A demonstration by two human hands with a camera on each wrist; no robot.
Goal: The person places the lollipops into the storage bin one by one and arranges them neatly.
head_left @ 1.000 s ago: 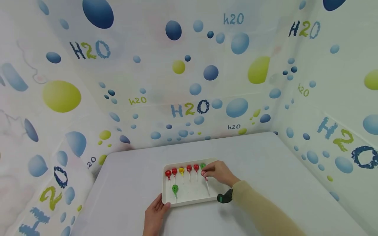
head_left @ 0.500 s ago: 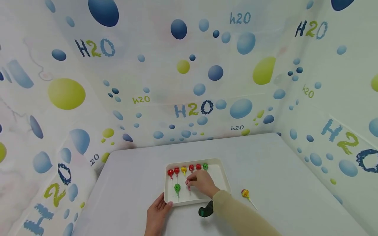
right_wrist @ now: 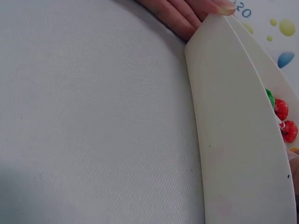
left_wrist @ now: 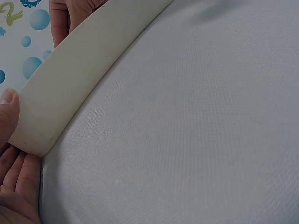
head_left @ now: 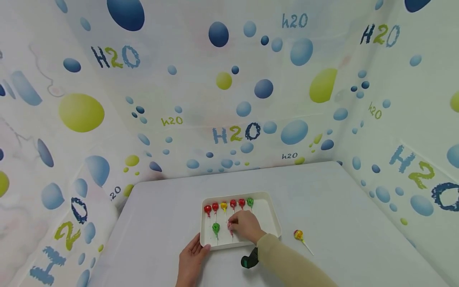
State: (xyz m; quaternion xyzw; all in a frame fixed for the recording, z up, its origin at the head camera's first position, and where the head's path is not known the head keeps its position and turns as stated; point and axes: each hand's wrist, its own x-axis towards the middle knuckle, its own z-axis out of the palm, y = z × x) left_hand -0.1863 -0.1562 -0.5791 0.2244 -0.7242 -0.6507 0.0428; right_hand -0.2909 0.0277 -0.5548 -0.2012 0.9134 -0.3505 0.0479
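Observation:
A white tray [head_left: 264,213] lies on the table, holding several wrapped lollipops. My left hand [head_left: 191,258] grips its near left corner; in the left wrist view the thumb [left_wrist: 8,112] lies on the rim and the fingers rest against the corner below. Over the tray's near half, my right hand [head_left: 247,226] pinches a pinkish-red lollipop [head_left: 230,226], its stick pointing toward me. To the left of it lies a green lollipop [head_left: 216,228]. The far row runs from a red lollipop [head_left: 207,209] past a yellow one to a green lollipop [head_left: 250,202].
On the table right of the tray lies a yellow-and-red lollipop [head_left: 299,235], its stick angled toward me. A dark device [head_left: 249,260] sits at my right wrist. Walls with blue and green dots surround the white table [head_left: 161,215].
My right hand has carried the pinkish-red lollipop from the tray's right part leftward and down to the near row. The yellow-and-red lollipop has come into sight. My left hand stays at the corner.

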